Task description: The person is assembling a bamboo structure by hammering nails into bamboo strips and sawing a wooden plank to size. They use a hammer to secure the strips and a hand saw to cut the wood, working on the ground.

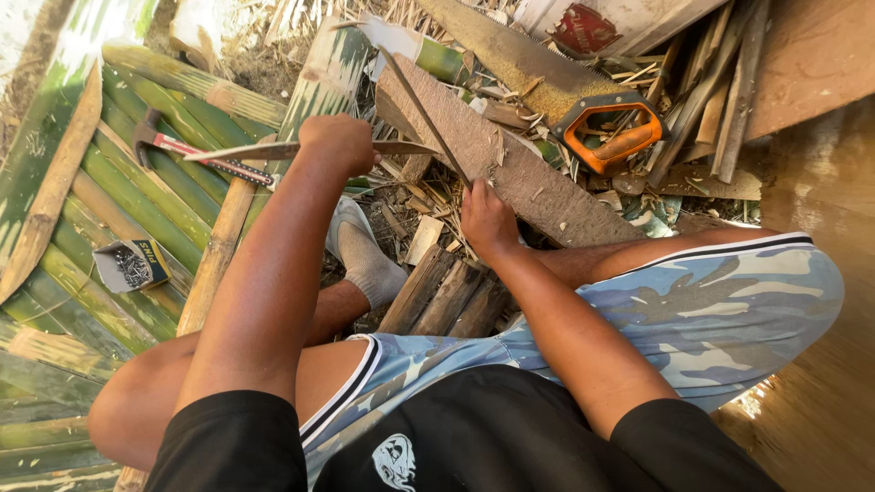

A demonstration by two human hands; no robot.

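My left hand (339, 142) is closed around a long knife (239, 152) held level, its blade reaching out to the left and a dark end showing to the right of my fist. My right hand (486, 219) grips the lower end of a thin bamboo strip (425, 117), which slants up and to the left across the knife's line. Both hands hover above a wooden block (447, 293) of upright pieces between my legs. Bamboo shavings litter the ground under the hands.
Flattened green bamboo slats (109, 210) cover the ground on the left, with a hammer (150, 133) and an open box of nails (130, 265) on them. A hand saw with an orange handle (612, 130) lies at the back. A rough bark slab (533, 187) rests behind my right hand. My socked foot (365, 256) is beside the block.
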